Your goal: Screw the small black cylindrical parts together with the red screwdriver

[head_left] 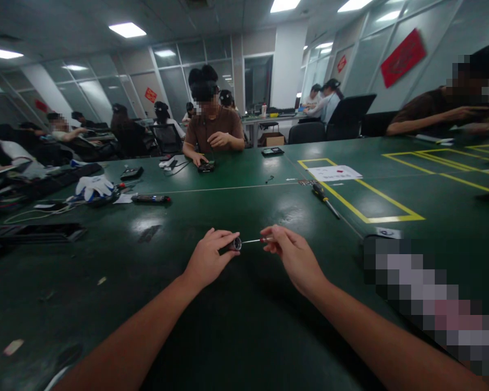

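While pinching a dark cylinder (236, 245) over the bench (244, 320) between thumb and fingers of left grip (207, 257), also holds a thin screwdriver (262, 239) by its reddish handle (266, 239) in narrow right grip (292, 251); points shaft (251, 241) at cylinder's open end (238, 244), can't tell if touching.

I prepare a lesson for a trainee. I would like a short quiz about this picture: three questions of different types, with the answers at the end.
1. What does the right hand hold? A) a white glove B) a thin-shafted tool C) a sheet of paper
2. True or false: the yellow-and-black screwdriver lies on the green table.
3. Which hand holds the round-ended part?

Key: 1. B. 2. True. 3. The left hand.
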The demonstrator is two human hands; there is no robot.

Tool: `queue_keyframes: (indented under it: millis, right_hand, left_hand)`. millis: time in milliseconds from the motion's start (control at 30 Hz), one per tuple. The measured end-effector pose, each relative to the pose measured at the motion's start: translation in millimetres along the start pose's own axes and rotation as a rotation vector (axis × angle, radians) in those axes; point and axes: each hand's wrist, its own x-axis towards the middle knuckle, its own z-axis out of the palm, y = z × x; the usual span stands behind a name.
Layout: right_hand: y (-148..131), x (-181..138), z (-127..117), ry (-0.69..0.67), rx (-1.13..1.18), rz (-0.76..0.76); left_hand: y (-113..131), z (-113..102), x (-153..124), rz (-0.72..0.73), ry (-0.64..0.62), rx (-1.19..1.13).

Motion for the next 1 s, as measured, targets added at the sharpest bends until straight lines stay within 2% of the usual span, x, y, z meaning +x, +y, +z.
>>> queue_keyframes:
  millis: [133, 333, 633, 733, 800, 867, 933, 1000]
  right_hand:
    - [3.5, 1.8, -1.0, 0.092, 0.075, 0.03]
    - [16.2, 5.8, -0.2, 0.098, 0.115, 0.059]
    - [20.0, 2.4, 4.0, 0.093, -0.042, -0.072]
    - [21.1, 9.3, -0.7, 0.117, 0.023, 0.02]
    - [20.4, 15.2, -5.9, 0.1, 0.156, 0.174]
    - [17.4, 20.0, -11.2, -0.009, 0.313, 0.358]
    - [13.0, 22.1, -14.4, -0.014, 0.396, 0.363]
    - [9.0, 21.2, -14.5, 0.05, 0.381, 0.251]
  left_hand:
    - [1.7, -1.1, -0.5, 0.0, 0.016, -0.031]
    - [-0.9, -0.5, -1.6, 0.041, 0.013, -0.003]
    - [-3.9, 3.7, -1.3, 0.113, -0.063, 0.09]
    - [-1.5, 2.8, -1.4, 0.144, -0.117, 0.072]
    - [-0.4, 1.7, -0.9, 0.161, -0.143, 0.046]
    - [-0.3, 0.5, -0.1, 0.153, -0.128, 0.031]
    - [-1.3, -0.2, 0.6, 0.111, -0.093, 0.017]
    - [-2.6, -0.6, 0.7, 0.057, -0.061, -0.015]
